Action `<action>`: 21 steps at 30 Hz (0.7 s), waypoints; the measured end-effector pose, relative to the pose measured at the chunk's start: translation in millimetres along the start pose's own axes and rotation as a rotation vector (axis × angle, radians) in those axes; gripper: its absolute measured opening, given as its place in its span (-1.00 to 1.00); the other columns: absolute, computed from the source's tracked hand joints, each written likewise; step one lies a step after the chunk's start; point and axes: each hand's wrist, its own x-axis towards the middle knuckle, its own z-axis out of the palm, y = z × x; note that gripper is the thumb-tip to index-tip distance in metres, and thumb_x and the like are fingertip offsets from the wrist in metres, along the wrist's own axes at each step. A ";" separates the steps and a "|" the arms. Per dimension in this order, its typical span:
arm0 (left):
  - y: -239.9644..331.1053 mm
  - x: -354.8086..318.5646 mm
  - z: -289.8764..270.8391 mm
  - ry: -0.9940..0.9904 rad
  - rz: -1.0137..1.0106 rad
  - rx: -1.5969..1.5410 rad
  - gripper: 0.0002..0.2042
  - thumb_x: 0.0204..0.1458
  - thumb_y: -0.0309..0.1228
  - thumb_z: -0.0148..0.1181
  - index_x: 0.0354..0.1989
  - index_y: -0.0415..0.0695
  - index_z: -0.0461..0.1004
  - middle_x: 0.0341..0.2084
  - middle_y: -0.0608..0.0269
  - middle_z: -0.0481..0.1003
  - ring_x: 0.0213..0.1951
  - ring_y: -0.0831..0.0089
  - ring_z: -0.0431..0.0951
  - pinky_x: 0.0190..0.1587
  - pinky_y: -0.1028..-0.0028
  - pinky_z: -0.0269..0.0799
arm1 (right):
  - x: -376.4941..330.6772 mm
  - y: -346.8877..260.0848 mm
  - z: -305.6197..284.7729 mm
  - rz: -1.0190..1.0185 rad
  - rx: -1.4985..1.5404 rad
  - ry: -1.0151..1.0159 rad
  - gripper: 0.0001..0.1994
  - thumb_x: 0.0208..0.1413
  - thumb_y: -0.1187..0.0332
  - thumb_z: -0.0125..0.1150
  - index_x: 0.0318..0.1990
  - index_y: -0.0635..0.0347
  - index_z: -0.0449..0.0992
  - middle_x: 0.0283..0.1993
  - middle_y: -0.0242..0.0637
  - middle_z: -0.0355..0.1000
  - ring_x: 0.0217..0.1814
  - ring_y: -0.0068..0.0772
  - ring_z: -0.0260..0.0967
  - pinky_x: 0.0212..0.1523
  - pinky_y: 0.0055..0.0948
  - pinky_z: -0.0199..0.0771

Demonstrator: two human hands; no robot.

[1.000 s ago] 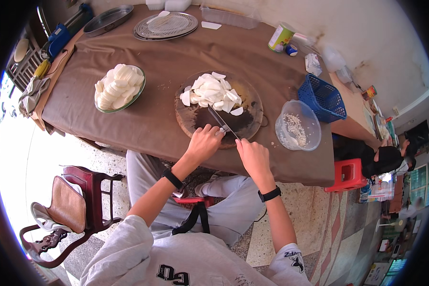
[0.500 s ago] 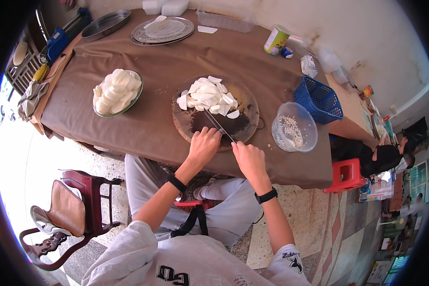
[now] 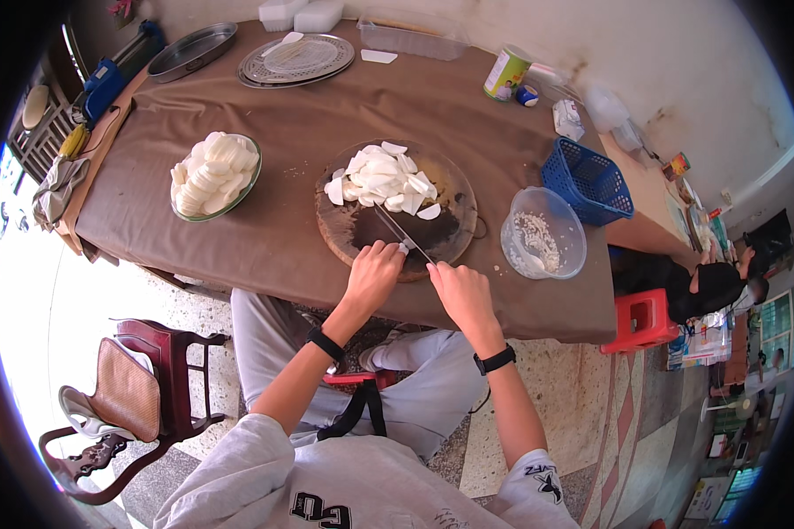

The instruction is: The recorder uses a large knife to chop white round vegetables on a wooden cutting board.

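Observation:
A round wooden chopping board (image 3: 348,231) lies near the table's front edge, with a pile of thin white slices (image 3: 381,179), some half-moon shaped, on its far half. My right hand (image 3: 463,294) is closed on the handle of a knife (image 3: 403,233), whose blade points away and to the left, toward the pile. Beside the blade my left hand (image 3: 378,275) is bent over the board's near edge, fingers curled. A small white piece (image 3: 403,249) shows at its fingertips; most of it is hidden by hand and blade. To the left stands a bowl (image 3: 254,181) heaped with round white slices (image 3: 214,174).
Right of the board stands a clear plastic bowl (image 3: 566,262) with small white bits, next to a blue basket (image 3: 588,182). Farther back are a tin can (image 3: 506,73), round perforated metal trays (image 3: 295,60) and a dark oval pan (image 3: 191,53). Another person (image 3: 719,286) sits far right.
The whole view has shifted slightly. Both hands and the knife keep nearly the same place at the board's near edge; the pile looks unchanged.

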 end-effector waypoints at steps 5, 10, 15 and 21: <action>2.5 2.8 -0.6 -0.046 -0.010 -0.039 -0.85 0.09 -0.40 0.22 -0.20 -0.12 0.61 -0.18 0.30 0.58 -0.11 0.29 0.54 -0.06 0.29 0.48 | 0.4 2.8 -24.1 0.045 -0.041 0.005 -0.58 0.50 0.10 0.09 -0.39 0.14 0.60 -0.57 -0.06 0.55 -0.49 0.08 0.60 -0.50 -0.02 0.57; 0.1 3.0 -4.8 0.002 0.025 -0.033 -0.88 0.04 -0.39 0.21 -0.29 -0.10 0.61 -0.21 0.29 0.57 -0.12 0.30 0.56 -0.08 0.27 0.49 | 11.8 -27.8 -136.4 -0.025 0.081 0.002 -0.59 0.46 0.10 0.17 -0.41 0.18 0.58 -0.59 0.00 0.50 -0.50 0.19 0.53 -0.49 0.04 0.49; -16.9 -14.8 -11.3 -0.062 0.015 -0.029 -0.76 0.00 -0.31 0.26 -0.18 -0.12 0.65 -0.02 0.13 0.62 -0.07 0.21 0.57 -0.04 0.22 0.49 | 22.6 -103.8 -259.1 -0.361 0.255 -0.118 -0.61 0.43 0.12 0.21 -0.39 0.22 0.57 -0.63 -0.01 0.47 -0.61 0.06 0.51 -0.58 -0.07 0.49; -1.5 1.2 -4.6 -0.034 0.035 -0.026 -0.84 0.08 -0.47 0.26 -0.17 -0.15 0.64 -0.04 0.25 0.63 -0.10 0.28 0.56 -0.08 0.31 0.47 | 17.8 -138.7 -287.0 -0.620 0.333 -0.074 -0.61 0.43 0.14 0.19 -0.41 0.24 0.56 -0.65 0.02 0.45 -0.61 0.04 0.53 -0.57 -0.06 0.53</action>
